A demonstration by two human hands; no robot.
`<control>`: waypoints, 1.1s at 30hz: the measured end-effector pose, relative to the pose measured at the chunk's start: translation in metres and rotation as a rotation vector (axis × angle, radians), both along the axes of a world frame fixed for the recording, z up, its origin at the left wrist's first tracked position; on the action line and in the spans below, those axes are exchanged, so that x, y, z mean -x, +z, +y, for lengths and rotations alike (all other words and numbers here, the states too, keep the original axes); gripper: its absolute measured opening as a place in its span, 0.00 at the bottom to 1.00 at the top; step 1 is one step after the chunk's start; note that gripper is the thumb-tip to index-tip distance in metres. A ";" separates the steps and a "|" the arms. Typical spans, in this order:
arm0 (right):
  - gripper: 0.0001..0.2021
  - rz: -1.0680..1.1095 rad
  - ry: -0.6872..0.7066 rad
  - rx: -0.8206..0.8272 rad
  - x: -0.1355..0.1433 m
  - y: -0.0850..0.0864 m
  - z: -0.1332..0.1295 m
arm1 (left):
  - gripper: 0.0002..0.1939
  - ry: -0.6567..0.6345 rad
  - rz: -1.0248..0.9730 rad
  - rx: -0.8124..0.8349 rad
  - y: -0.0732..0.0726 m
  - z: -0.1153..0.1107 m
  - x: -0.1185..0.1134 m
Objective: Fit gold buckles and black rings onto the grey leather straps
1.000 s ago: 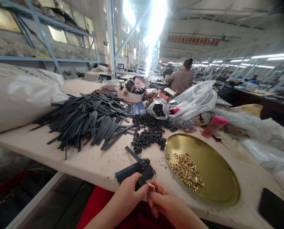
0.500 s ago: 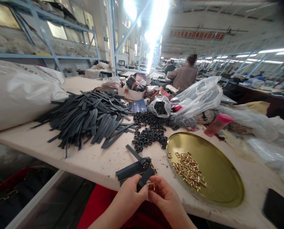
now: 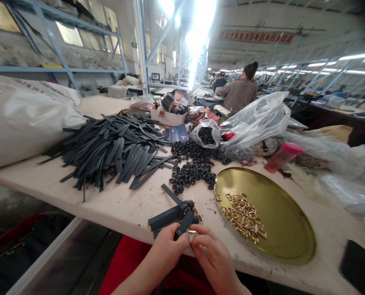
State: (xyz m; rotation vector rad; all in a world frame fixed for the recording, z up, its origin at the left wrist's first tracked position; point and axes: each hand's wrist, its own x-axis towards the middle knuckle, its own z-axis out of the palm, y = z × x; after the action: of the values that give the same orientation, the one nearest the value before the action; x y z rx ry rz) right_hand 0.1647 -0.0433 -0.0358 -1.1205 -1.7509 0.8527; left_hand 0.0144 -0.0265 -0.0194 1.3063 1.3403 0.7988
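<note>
At the table's front edge my left hand [image 3: 169, 246] pinches a dark strap [image 3: 185, 222]. My right hand [image 3: 211, 250] is closed on a gold buckle [image 3: 192, 232], seen nearly edge-on between the two hands' fingertips. Just beyond them lie several finished-looking dark straps [image 3: 165, 217] with gold buckles. A gold oval tray [image 3: 280, 217] to the right bears a heap of gold buckles [image 3: 242, 215]. Small black loops [image 3: 193, 174] are piled behind the hands, and a large heap of dark strips [image 3: 109, 147] spreads to the left.
A white sack [image 3: 25, 123] fills the far left. Behind the loops are a clear bag [image 3: 256, 119] and a small box [image 3: 167, 116]. A pink-lidded jar [image 3: 283, 157] stands tilted past the tray. A black flat object [image 3: 360, 264] lies at right. A person [image 3: 239, 94] sits further back.
The gold buckle has turned from showing its square opening to nearly edge-on. My right hand's fingers have shifted around it. The view has moved slightly.
</note>
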 end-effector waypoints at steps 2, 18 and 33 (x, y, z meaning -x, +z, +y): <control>0.08 0.021 0.013 0.040 -0.002 0.003 0.001 | 0.09 -0.001 0.008 0.006 0.001 0.000 -0.001; 0.12 1.012 -0.194 0.786 0.009 0.016 0.006 | 0.14 -0.185 0.138 -0.115 0.026 -0.018 0.010; 0.13 1.051 -0.119 0.866 0.028 0.000 -0.014 | 0.06 -0.246 0.164 -0.068 0.028 -0.025 0.005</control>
State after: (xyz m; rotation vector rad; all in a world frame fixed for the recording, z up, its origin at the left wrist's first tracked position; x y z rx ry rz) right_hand 0.1364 -0.0577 -0.0354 -0.9467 -0.4160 1.7795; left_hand 0.0091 -0.0515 0.0084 1.5832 1.2570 0.5817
